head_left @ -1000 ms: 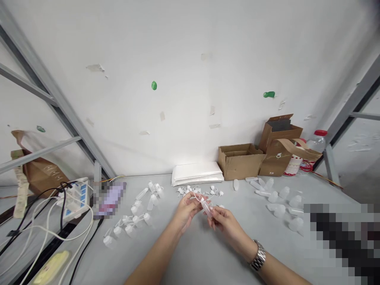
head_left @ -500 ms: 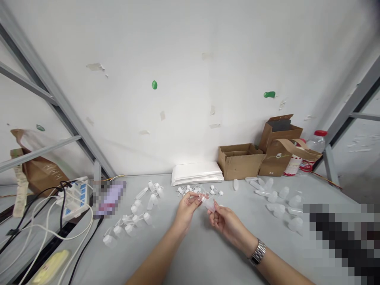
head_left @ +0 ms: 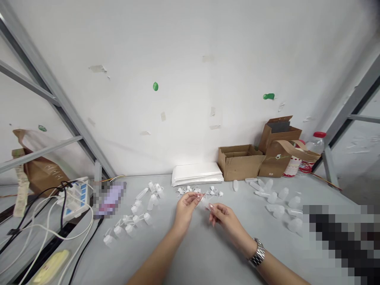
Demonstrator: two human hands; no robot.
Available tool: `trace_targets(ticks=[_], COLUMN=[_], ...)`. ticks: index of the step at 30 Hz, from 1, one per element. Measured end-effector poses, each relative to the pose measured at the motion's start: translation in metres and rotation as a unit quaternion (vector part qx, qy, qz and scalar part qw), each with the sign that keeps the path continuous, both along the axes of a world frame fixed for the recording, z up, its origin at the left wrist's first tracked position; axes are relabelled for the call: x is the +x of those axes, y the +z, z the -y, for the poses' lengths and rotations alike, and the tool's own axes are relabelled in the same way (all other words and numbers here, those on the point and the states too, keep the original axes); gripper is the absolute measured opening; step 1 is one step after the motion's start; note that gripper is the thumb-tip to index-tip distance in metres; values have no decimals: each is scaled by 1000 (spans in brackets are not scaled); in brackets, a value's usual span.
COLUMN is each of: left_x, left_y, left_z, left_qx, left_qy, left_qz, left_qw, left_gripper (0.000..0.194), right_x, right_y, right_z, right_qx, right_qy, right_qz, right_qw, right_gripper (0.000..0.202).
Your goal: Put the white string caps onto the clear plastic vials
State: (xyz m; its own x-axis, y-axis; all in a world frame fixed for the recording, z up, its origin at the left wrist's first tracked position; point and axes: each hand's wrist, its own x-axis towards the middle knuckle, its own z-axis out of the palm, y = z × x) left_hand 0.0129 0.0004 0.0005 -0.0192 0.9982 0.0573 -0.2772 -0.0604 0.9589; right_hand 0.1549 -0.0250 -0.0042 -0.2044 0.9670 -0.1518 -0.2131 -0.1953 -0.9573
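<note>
A small translucent squeeze bottle (head_left: 205, 202) is held tilted over the middle of the grey table. My left hand (head_left: 184, 208) pinches it at its white cap end. The thumb and fingers of my right hand (head_left: 225, 219) close on the lower end of its body. Just behind my hands lies a pile of loose white caps (head_left: 211, 190). Capped bottles (head_left: 135, 220) stand or lie in several groups to the left. On the right are uncapped bottles (head_left: 278, 211), some upright and some lying down.
White sheets or packets (head_left: 197, 174) are stacked by the wall, beside an open cardboard box (head_left: 242, 164) and a brown paper bag (head_left: 274, 158). A red-capped bottle (head_left: 317, 146) stands behind. A power strip (head_left: 77, 198) with tangled cables and a blurred purple item (head_left: 110, 200) lie left.
The bottle in my hands has shifted slightly left and turned. My right hand's fingers have changed position on its lower end. My left hand keeps hold of the cap end.
</note>
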Motion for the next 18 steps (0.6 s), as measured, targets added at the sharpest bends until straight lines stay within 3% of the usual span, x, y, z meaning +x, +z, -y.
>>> trace_targets(ticks=[4, 10, 16, 18], left_x=[-3, -4, -7, -7], left_y=[3, 1, 3, 3], left_z=[-1, -2, -1, -2], left_qx=[9, 1, 12, 7], left_qy=[-33, -8, -62, -67], left_qz=[-25, -37, -13, -7], left_qw=[999, 999, 998, 998], left_gripper=[16, 18, 13, 14], right_x=[-1, -1, 1, 0], right_y=[1, -2, -5, -5], right_z=[2, -2, 1, 1], right_qx=[-58, 16, -24, -16], right_qy=[61, -18, 79, 69], right_qz=[-22, 20, -63, -51], right_qw=[996, 1000, 995, 996], right_gripper=[54, 44, 39, 41])
